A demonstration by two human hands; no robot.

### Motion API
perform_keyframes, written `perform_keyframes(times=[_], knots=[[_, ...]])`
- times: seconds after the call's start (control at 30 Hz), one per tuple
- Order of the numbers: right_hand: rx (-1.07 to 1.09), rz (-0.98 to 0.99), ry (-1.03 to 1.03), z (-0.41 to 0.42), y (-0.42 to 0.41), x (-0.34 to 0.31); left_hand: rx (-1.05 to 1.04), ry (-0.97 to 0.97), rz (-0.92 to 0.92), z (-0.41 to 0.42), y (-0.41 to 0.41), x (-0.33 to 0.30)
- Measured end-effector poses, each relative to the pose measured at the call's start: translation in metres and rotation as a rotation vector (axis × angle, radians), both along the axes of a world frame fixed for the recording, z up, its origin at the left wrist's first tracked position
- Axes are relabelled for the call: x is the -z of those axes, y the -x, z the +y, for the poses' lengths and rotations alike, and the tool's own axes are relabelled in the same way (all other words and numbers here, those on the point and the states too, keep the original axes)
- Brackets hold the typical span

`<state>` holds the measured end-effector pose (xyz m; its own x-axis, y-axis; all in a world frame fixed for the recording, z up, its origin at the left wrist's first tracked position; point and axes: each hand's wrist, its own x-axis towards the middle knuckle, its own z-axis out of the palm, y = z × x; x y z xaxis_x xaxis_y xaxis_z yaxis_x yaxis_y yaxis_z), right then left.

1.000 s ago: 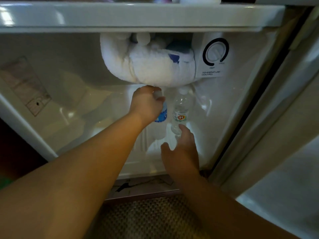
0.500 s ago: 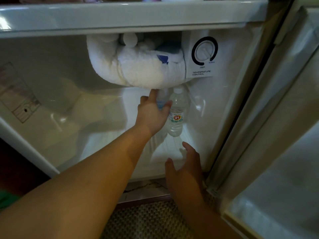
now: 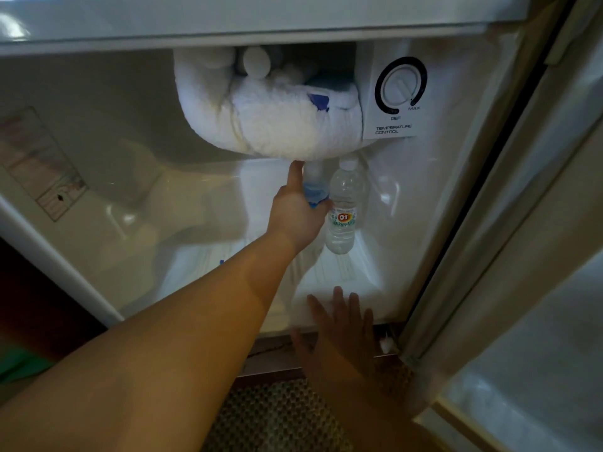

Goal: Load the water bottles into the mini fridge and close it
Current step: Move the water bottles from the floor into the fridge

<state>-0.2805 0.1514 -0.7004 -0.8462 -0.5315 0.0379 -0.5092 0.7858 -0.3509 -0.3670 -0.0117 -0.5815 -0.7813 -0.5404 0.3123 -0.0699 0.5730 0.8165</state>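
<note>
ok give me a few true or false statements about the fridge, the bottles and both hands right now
1. The fridge door is shut. False: it stands open at the right.
2. The left hand holds the blue-labelled bottle. True.
3. The clear bottle lies on its side. False: it stands upright inside the fridge, right of the blue-labelled one.
4. The right hand grips a bottle. False: it is empty, fingers spread, at the fridge's front edge.
5. The temperature dial sits right of the frosted freezer box. True.
</note>
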Motion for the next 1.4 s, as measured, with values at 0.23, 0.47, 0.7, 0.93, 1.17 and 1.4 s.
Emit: perform_keyframes(times=[0.23,0.47,0.7,0.93,1.17,1.4], knots=[[-0.007,0.09,-0.038,-0.002,0.004,0.013,-0.033,-0.06,-0.086,-0.002,-0.01,0.007],[0.0,0.106,-0.041,-0.004,0.005,0.02,-0.037,-0.04,-0.084,0.004,-0.008,0.007],[-0.033,0.067,-0.052,0.0,0.004,0.018,-0.049,-0.109,-0.077,0.007,-0.011,0.011],[-0.025,0.056,-0.01,-0.001,-0.001,0.018,-0.085,-0.087,-0.218,0.009,-0.032,0.005],[0.021,0.023,0.149,-0.038,-0.017,-0.013,-0.113,0.161,-0.254,0.008,-0.129,0.003],[-0.286,0.232,0.629,-0.109,-0.083,-0.021,-0.293,0.496,-0.114,-0.033,-0.275,-0.018]])
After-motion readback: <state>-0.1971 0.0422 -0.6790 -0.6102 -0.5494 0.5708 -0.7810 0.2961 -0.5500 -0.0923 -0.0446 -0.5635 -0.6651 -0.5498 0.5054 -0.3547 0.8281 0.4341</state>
